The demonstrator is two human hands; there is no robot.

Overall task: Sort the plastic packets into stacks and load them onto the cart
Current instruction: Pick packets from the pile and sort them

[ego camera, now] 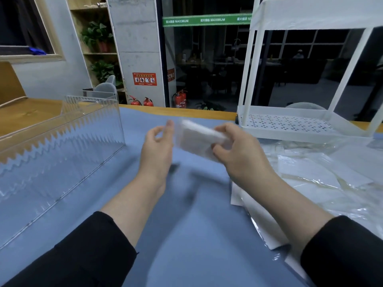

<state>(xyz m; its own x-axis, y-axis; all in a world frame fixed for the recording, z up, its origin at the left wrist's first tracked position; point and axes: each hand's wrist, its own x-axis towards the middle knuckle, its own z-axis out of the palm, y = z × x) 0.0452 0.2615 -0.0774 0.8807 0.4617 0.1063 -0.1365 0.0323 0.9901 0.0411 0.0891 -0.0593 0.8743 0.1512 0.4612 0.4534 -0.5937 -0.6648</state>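
We are gripping packet [199, 139] in right hand [238, 150] above worktop [186, 224] middle; left hand [158, 148], loosely curled and holding nothing, likely reaching to square it for stacking.

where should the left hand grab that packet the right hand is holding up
Judging from its pose, take the free left edge of the plastic packet. The right hand pinches its right end, so the packet juts out flat toward the left hand, which hangs open beside it. Come in from the left, thumb on top, fingers underneath.
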